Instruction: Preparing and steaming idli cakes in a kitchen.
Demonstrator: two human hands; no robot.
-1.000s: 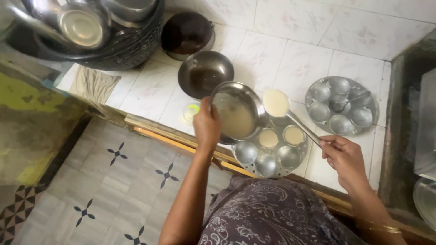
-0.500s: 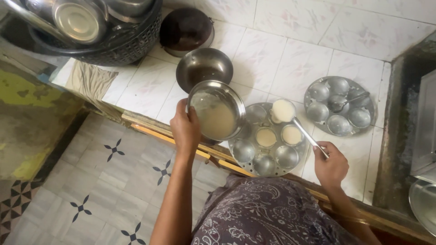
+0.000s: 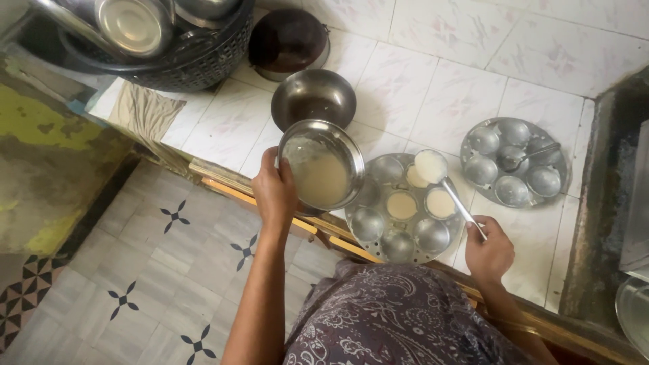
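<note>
1. Nearest the camera, a patterned purple garment point(image 3: 392, 318) fills the bottom edge, and both forearms reach out from it toward the tiled counter point(image 3: 433, 88).
2. The left hand point(image 3: 274, 192) is curled around the near rim of a steel bowl of pale batter point(image 3: 321, 169), thumb over the rim, holding it tilted just above the counter edge and beside the mould plate.
3. The right hand point(image 3: 490, 250) is closed on the handle of a ladle point(image 3: 446, 182), whose batter-filled cup hovers over the far side of the plate.
4. The round steel mould plate point(image 3: 405, 209) lies on the counter between the hands; three of its hollows, on the far right side, hold batter, while the others shine bare.
5. To the right, well apart from the right hand, a second mould plate point(image 3: 515, 162) lies with a small spoon point(image 3: 524, 157) resting in it.
6. Just behind the batter bowl stands an empty steel bowl point(image 3: 314, 98), and behind that a dark lidded pot point(image 3: 289, 42).
7. At far left a dark basket point(image 3: 182, 57) holds stacked steel vessels, with a cloth point(image 3: 138, 111) draped over the counter edge below it.
</note>
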